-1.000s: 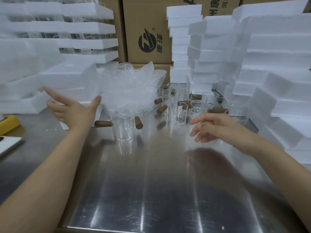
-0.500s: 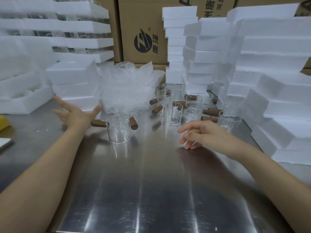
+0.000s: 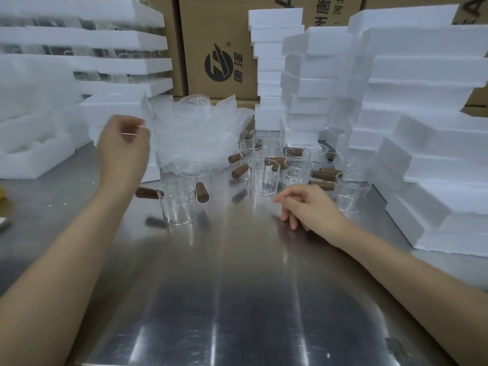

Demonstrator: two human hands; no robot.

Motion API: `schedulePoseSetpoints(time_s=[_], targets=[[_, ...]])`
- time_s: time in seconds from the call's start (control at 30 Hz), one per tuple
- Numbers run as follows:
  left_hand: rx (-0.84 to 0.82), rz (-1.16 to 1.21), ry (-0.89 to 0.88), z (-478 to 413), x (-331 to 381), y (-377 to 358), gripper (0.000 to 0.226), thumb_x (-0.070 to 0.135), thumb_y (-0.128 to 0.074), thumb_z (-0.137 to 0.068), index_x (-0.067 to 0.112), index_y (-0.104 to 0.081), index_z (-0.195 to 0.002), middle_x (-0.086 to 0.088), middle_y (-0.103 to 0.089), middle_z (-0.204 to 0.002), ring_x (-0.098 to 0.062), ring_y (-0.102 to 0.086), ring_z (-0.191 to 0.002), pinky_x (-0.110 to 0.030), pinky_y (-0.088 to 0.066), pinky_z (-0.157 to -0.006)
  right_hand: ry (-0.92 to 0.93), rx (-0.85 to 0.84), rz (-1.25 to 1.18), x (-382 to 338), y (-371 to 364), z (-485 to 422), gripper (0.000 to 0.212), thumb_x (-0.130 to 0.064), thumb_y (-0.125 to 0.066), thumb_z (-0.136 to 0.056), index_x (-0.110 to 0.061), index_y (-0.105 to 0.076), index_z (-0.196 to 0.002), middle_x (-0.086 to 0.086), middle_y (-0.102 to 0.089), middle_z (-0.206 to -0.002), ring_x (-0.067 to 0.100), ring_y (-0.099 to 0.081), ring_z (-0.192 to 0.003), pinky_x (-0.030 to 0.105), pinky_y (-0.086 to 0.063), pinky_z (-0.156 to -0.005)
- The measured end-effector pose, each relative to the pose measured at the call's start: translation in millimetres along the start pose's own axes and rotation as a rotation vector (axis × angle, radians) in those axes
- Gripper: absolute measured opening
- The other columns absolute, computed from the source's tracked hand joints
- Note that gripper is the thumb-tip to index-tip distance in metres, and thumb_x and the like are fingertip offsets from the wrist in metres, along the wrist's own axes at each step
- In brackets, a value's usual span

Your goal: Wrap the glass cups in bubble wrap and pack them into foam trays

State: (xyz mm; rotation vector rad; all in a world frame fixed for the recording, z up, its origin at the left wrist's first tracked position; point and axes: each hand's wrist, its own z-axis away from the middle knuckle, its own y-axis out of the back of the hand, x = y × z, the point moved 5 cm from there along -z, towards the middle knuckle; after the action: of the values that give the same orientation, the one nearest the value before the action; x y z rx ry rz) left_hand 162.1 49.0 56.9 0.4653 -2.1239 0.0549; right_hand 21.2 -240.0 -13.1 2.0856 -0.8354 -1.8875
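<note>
A clear glass cup (image 3: pixel 179 206) with a brown wooden handle stands on the steel table (image 3: pixel 237 299), with a second cup close behind it. Several more such cups (image 3: pixel 264 178) cluster further back and to the right. Behind them lies a heap of bubble wrap (image 3: pixel 200 136). My left hand (image 3: pixel 124 146) is raised by the heap's left edge, blurred, its fingers curled; whether it holds wrap is unclear. My right hand (image 3: pixel 306 207) rests on the table in front of the cluster, fingers loosely curled, holding nothing. An open foam tray (image 3: pixel 34 154) sits at far left.
Tall stacks of white foam trays (image 3: pixel 422 128) line the right side, and more foam stacks (image 3: pixel 274 62) stand behind the cups. Filled foam layers (image 3: pixel 118 40) pile up at back left. Cardboard boxes (image 3: pixel 219 48) close off the rear.
My left hand rose from beside the near cup, went right toward the bubble wrap and curled its fingers. My right hand settled lower onto the table. The view shifted slightly.
</note>
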Motion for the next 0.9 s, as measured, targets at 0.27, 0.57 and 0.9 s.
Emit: schedulePoseSetpoints(time_s=[0.27, 0.57, 0.9], targets=[[-0.540, -0.776, -0.426, 79.0, 48.4, -62.4, 0.056, 0.076, -0.042, -0.075, 0.026, -0.064, -0.085, 0.011, -0.052, -0.075, -0.016, -0.052, -0.078, -0.035, -0.037, -0.076, 0.072, -0.011, -0.084, 0.4, 2.7, 5.6, 0.018, -0.005, -0.052, -0.095, -0.009, -0.069, -0.091, 0.010, -0.068, -0.064, 0.011, -0.053, -0.038, 0.009, -0.036, -0.041], [-0.605, -1.134, -0.640, 88.5, 29.7, -76.7, 0.044, 0.041, -0.062, -0.080, 0.022, -0.059, -0.120, 0.001, -0.056, -0.115, -0.023, -0.049, -0.108, -0.035, -0.029, -0.088, 0.073, -0.075, -0.071, -0.7, -3.0, 6.0, 0.016, -0.010, -0.053, -0.096, -0.010, -0.069, -0.094, 0.001, -0.067, -0.062, 0.009, -0.053, -0.042, 0.016, -0.040, -0.042], [-0.663, -0.940, -0.619, 106.3, 43.2, -88.6, 0.031, 0.006, -0.052, -0.088, 0.017, -0.060, -0.117, -0.001, -0.061, -0.110, -0.025, -0.054, -0.107, -0.037, -0.045, -0.073, 0.073, -0.086, -0.066, -1.4, -3.7, 7.4, 0.017, -0.009, -0.053, -0.096, -0.012, -0.069, -0.095, 0.001, -0.067, -0.063, 0.009, -0.051, -0.043, 0.016, -0.041, -0.042]])
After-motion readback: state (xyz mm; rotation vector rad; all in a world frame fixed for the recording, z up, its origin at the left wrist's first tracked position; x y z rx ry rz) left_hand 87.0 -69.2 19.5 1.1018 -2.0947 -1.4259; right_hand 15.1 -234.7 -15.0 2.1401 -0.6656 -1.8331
